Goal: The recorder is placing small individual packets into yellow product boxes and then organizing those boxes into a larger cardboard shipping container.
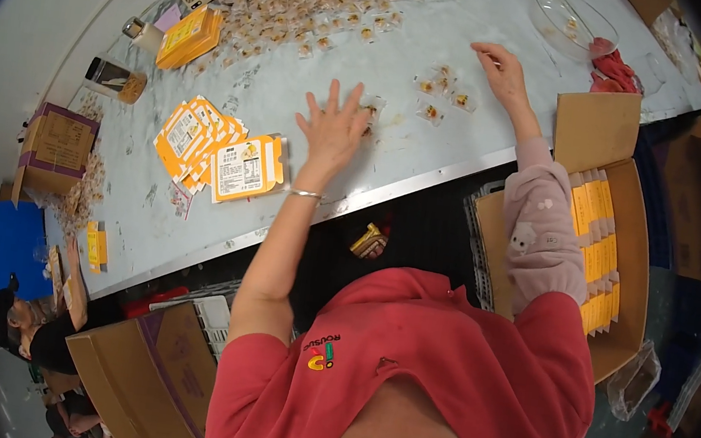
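Observation:
My left hand [331, 133] is spread flat above the table, its fingertips beside a small clear sachet [370, 108] that it partly covers. My right hand [503, 76] hovers farther right with fingers stretched out to the left, and nothing shows in it. Between the two hands lie several loose clear sachets [441, 83] with yellow-brown contents. Left of my left wrist, a yellow and white carton [243, 171] lies by a fanned stack of flat cartons [190, 136]. A large heap of the same sachets [306, 12] spreads across the far side.
An open cardboard box [639, 254] packed with yellow cartons stands by my right arm. At the far right are a clear plastic tub [571, 23] and a red cloth [618, 72]. A jar [115, 80] and yellow boxes [190, 37] sit far left. A co-worker [31, 324] reaches in at left.

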Demonstrator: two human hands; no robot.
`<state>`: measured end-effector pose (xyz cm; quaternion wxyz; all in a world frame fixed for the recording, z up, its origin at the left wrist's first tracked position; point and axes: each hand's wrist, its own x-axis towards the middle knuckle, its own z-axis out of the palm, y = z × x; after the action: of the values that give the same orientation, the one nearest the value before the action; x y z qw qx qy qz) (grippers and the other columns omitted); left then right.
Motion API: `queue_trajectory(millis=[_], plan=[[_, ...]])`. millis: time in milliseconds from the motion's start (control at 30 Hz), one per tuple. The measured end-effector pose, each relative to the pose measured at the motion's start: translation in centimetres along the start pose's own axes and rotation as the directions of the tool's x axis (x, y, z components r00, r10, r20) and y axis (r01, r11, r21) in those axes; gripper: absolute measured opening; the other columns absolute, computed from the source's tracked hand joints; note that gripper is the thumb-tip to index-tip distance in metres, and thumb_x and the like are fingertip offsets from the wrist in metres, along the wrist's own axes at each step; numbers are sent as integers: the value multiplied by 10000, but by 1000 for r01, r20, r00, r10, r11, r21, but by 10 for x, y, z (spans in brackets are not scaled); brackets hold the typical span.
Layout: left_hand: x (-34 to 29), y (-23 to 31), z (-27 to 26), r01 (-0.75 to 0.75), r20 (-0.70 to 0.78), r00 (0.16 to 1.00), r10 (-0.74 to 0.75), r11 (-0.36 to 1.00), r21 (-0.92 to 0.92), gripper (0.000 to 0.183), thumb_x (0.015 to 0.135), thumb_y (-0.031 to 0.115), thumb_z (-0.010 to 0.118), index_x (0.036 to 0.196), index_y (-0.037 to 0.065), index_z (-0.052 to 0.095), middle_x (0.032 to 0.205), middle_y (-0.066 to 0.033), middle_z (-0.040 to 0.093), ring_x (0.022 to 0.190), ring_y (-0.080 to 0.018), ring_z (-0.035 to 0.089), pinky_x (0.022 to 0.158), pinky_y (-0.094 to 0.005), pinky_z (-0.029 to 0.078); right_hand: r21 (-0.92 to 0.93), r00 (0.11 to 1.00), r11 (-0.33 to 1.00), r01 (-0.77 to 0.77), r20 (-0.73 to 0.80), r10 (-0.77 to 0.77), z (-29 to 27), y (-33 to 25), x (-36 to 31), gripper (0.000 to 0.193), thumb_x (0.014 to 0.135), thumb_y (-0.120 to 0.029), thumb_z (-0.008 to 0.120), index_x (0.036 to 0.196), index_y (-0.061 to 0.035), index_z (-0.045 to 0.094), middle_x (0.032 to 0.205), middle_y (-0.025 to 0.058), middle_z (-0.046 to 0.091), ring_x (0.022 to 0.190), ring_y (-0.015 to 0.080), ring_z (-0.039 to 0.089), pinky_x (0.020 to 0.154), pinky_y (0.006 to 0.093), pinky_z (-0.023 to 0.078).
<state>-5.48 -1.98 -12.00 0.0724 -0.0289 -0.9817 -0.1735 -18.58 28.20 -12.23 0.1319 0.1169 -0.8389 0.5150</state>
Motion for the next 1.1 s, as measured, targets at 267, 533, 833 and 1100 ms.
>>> queue_trajectory(millis=[267,533,833,1100], plan=[[-8,-55,-91,-143,351,932,93,982,120,836,666,326,708,1393,328,296,1493,-146,165,1339,-472,128,1017,-646,201,-376,964,901,215,228,-135,46,37,24,221,759,-181,635,941,-60,668,884,130,603,853,288,587,768,354,474],[-47,-115,-124,-156,575,806,-141,887,436,1258,461,293,876,1445,305,91,1499,-111,156,1364,-417,96,998,-648,253,-436,941,835,334,109,-320,36,23,10,508,804,-382,601,1239,-130,528,1268,168,480,1203,339,424,974,466,350],[-10,-106,-68,-39,403,915,-26,988,152,1169,438,394,817,1420,179,221,1256,-171,387,1162,-395,374,920,-529,395,-451,900,798,399,360,-247,114,-51,-67,602,790,-516,578,1269,-159,505,1374,121,387,1300,312,308,989,609,191],[2,-44,-45,71,333,938,-100,993,99,1140,420,333,797,1406,159,251,1217,-134,441,1125,-364,414,902,-453,437,329,990,944,-4,136,-43,210,-81,-63,385,892,-344,517,1137,-49,560,974,121,613,912,248,589,785,362,449]])
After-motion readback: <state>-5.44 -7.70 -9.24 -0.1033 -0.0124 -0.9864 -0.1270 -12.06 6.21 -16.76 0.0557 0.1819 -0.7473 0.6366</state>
